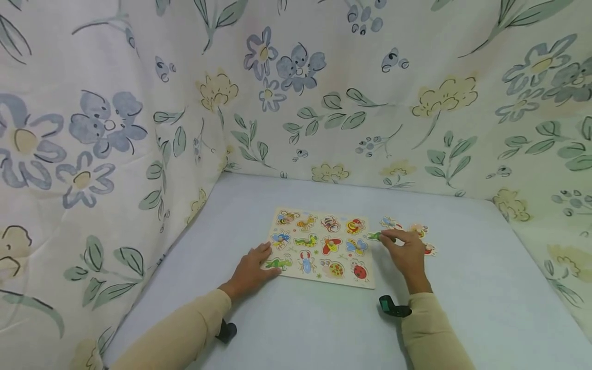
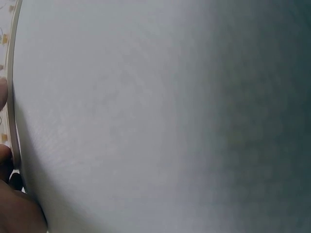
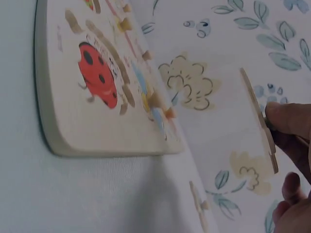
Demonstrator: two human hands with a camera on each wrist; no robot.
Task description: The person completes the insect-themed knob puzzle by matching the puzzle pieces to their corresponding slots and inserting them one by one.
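A wooden insect puzzle board (image 1: pixel 343 281) lies on the table. My left hand (image 1: pixel 252 270) holds its near left corner, thumb at the front and fingers at the left side; the left wrist view catches only fingertips (image 2: pixel 3 92) at the board's edge. Just right of the board, my right hand (image 1: pixel 407 254) pinches a green insect puzzle piece (image 1: pixel 373 236) by its knob. In the right wrist view this thin piece (image 3: pixel 257 116) is seen edge-on, raised off the table. A red ladybug (image 3: pixel 98 75) shows flat in the board's near right corner, with no knob.
Loose puzzle pieces lie right of the board: a blue one (image 1: pixel 390 222), a yellow-orange one (image 1: pixel 418 229) and a red one (image 1: pixel 430 250) partly behind my right hand. Knobs (image 3: pixel 155 99) stand up from some board pictures. Floral cloth (image 1: pixel 333 128) hangs behind and along both sides of the white table (image 1: pixel 314 329).
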